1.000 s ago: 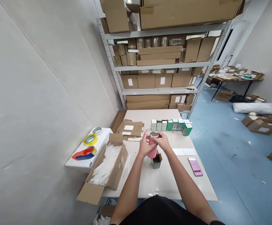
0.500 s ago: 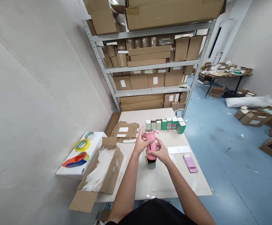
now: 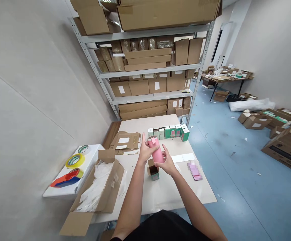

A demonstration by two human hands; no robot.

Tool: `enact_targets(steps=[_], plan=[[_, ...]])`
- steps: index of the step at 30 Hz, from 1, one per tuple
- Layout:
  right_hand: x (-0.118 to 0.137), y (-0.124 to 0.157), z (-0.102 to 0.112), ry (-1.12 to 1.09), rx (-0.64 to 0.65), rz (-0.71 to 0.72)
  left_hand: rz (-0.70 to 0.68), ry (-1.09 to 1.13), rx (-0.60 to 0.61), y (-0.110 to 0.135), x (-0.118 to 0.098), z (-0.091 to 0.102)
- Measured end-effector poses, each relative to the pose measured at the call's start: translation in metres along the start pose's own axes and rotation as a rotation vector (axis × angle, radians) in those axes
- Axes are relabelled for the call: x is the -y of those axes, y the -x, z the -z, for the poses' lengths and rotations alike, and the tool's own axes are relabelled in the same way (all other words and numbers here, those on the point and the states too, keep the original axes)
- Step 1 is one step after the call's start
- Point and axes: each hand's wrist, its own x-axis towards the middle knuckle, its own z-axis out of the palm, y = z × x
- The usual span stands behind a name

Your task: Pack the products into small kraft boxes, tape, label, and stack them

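Note:
A pink tumbler (image 3: 156, 153) with a silvery rim is held between both hands above the table, its top tilted slightly to the left. My left hand (image 3: 145, 150) grips its upper left side, thumb across the front. My right hand (image 3: 167, 163) is closed around the lower right side. Just below and behind the tumbler stands a small open green box (image 3: 155, 176), its dark inside showing. Farther back, several small green and white boxes (image 3: 172, 131) stand in a row.
On the left, a carton (image 3: 115, 187) holds white packing material; beside it, tape rolls (image 3: 74, 160) and a red-blue tape dispenser (image 3: 65, 180) lie on a white box. Flattened cardboard (image 3: 125, 140), white paper (image 3: 183, 157) and pink items (image 3: 195, 171) lie on the table. A carton-filled shelf (image 3: 145, 70) stands behind.
The tumbler has been turned in my hands: its pink strap, which stuck out to the right, now lies at the front of the top. More of the small box's opening shows. The view has shifted right.

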Motion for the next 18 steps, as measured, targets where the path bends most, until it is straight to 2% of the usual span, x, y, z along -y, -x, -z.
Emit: enact_targets(steps=[2, 4, 6, 9, 13, 16, 18], plan=[[-0.001, 0.001, 0.004, -0.072, 0.068, 0.004, 0.028, 0.035, 0.005, 0.001, 0.001, -0.004], [-0.002, 0.002, 0.007, -0.114, 0.079, 0.012, 0.04, 0.057, 0.023, 0.002, 0.003, -0.008], [-0.004, 0.003, 0.01, -0.083, -0.001, 0.01, 0.014, 0.025, 0.009, 0.002, 0.005, -0.013], [-0.009, 0.003, 0.015, -0.013, -0.101, -0.007, -0.03, -0.058, -0.081, 0.002, 0.01, -0.021], [-0.018, 0.002, 0.023, -0.079, 0.024, 0.022, -0.014, -0.026, -0.146, 0.006, 0.015, -0.027], [-0.022, 0.003, 0.027, -0.171, 0.12, 0.037, 0.013, 0.058, -0.129, 0.013, 0.016, -0.03], [-0.021, 0.005, 0.028, -0.188, 0.124, 0.024, 0.001, 0.08, -0.103, 0.017, 0.017, -0.033]])
